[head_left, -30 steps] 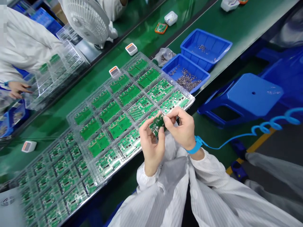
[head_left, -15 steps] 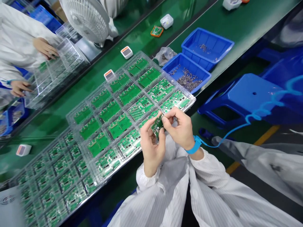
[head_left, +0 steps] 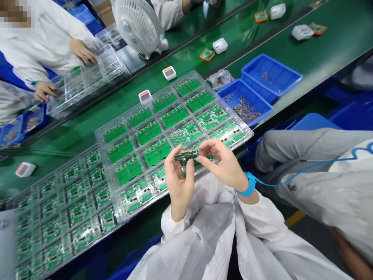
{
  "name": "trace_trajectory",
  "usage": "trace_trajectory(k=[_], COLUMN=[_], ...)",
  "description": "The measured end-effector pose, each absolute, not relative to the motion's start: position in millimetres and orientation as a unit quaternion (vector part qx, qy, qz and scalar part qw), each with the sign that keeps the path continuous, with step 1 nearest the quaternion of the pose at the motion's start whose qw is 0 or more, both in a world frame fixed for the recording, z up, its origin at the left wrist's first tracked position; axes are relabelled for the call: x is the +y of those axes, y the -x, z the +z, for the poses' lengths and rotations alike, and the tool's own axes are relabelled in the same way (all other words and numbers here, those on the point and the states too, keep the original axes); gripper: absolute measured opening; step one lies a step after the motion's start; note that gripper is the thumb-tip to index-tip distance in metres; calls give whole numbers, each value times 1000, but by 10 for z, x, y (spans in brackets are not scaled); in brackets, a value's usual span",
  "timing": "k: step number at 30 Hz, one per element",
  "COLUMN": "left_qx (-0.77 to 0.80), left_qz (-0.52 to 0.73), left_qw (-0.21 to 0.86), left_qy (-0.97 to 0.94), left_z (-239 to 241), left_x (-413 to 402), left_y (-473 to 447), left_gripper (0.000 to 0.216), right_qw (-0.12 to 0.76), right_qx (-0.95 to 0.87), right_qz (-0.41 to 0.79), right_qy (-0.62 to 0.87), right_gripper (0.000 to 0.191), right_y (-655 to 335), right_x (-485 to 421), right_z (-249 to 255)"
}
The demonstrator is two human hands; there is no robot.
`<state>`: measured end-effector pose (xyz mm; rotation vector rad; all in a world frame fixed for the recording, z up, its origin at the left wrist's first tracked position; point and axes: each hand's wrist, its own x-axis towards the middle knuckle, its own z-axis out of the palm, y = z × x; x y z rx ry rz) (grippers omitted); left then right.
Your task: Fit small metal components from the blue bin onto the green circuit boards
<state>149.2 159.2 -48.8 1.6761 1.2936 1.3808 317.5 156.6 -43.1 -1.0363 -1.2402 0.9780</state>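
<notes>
A small green circuit board (head_left: 186,156) is held edge-up above the front of the plastic tray. My left hand (head_left: 180,177) is closed on it, thumb in front and fingers behind. At the board's right end, the thumb and fingertips of my right hand (head_left: 223,165) pinch its edge; any small part between them is too small to make out. Beneath and beyond both hands lies the clear compartment tray (head_left: 108,177), filled with green circuit boards (head_left: 145,132). A blue wrist strap (head_left: 247,186) with a cord is around my right wrist.
Two blue bins (head_left: 269,107) with small metal parts stand beyond the tray, beside a plastic bag (head_left: 219,79). Another board-filled tray (head_left: 62,217) lies at left. White devices (head_left: 169,73) and a fan (head_left: 136,29) stand farther back. A co-worker's hands (head_left: 82,50) touch another tray; a person sits at right.
My view has shifted, so the tray and bins appear lower and farther right. The circuit board has turned from steeply slanted to nearly level lengthwise, still between both hands. A person's legs now show at right.
</notes>
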Motion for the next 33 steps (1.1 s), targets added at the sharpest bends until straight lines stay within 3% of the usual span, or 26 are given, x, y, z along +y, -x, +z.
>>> trace_trajectory(k=[3, 10, 15, 18, 33], left_qx=[474, 437, 425, 424, 449], left_qz=[541, 556, 555, 549, 395], left_qw=[294, 304, 328, 338, 239], left_qy=[-630, -638, -635, -636, -765], left_z=[-461, -479, -503, -501, -327], left_x=[1621, 1642, 1629, 1629, 1663], left_y=[-1373, -1194, -1155, -1135, -982], left_gripper=[56, 43, 42, 42, 26], right_qw=[566, 474, 313, 237, 349], right_qx=[-542, -632, -723, -768, -734], right_qz=[412, 268, 209, 175, 119], right_qy=[466, 551, 579, 569, 570], right_gripper=[19, 7, 10, 21, 18], right_y=[-3244, -3150, -2998, -2962, -4005], right_x=[1772, 2377, 2491, 2442, 2068], right_z=[-332, -198, -276, -280, -186])
